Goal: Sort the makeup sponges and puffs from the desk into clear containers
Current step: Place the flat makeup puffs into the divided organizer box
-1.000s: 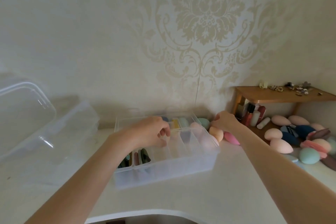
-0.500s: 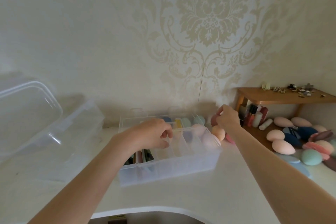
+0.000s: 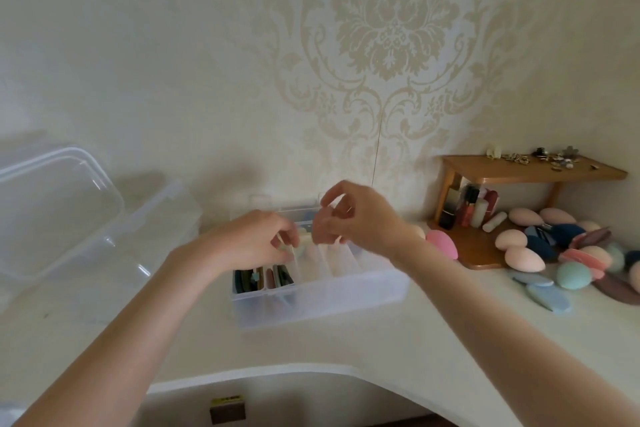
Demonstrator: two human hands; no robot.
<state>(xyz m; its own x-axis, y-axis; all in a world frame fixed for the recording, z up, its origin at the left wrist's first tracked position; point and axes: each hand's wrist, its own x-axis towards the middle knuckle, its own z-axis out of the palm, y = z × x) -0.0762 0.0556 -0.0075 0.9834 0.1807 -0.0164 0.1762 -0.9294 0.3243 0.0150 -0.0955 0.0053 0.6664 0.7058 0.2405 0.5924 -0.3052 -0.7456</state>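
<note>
A clear divided container (image 3: 329, 298) stands on the white desk (image 3: 433, 340) in front of me. Dark flat puffs (image 3: 263, 279) fill its left compartments. My left hand (image 3: 252, 243) rests on the container's middle, its curled fingertips pinching a clear divider. Just above the compartments, my right hand (image 3: 363, 218) holds a pale pink sponge (image 3: 322, 230), which is blurred. A bright pink sponge (image 3: 443, 243) lies right of the container. Several peach, teal and blue sponges and puffs (image 3: 523, 258) are piled at the far right.
A large clear box with its lid (image 3: 62, 204) up stands at the left against the wall. A small wooden shelf (image 3: 530, 168) at the right holds trinkets, with cosmetic bottles (image 3: 471, 208) beneath it. The desk's front edge curves inward (image 3: 277, 371).
My right hand took a sponge from beside the container's right end and carried it left, over the compartments. My left hand stayed on the container.
</note>
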